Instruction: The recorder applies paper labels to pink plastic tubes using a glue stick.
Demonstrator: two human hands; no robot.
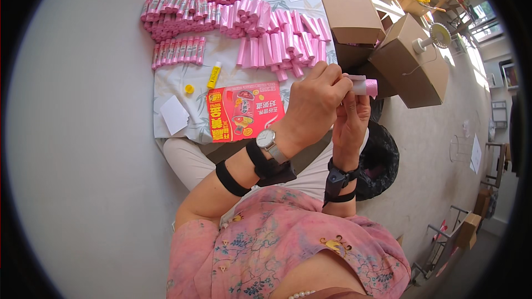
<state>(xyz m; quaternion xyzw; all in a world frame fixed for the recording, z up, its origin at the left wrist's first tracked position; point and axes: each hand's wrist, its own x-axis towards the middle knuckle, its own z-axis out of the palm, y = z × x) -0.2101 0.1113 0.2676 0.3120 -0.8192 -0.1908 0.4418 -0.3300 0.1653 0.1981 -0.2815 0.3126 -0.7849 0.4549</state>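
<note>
My left hand (315, 99) and my right hand (353, 119) meet above the table's right front edge. Between them is a small pink roll (371, 87) with a white paper label (357, 86) against it. The left fingers pinch at the label's near end, while the right fingers support the roll from below. On the table lie many plain pink rolls (271, 47) in a loose heap. More pink rolls wearing printed labels (180, 8) are stacked at the far left, with a short row of labelled rolls (178, 51) nearer me.
A yellow glue stick (214, 75) and its yellow cap (189, 88) lie by a red printed cardboard sheet (246, 112). White paper slips (174, 115) sit at the near left. Cardboard boxes (410, 61) and a black plastic bag (382, 160) stand to the right.
</note>
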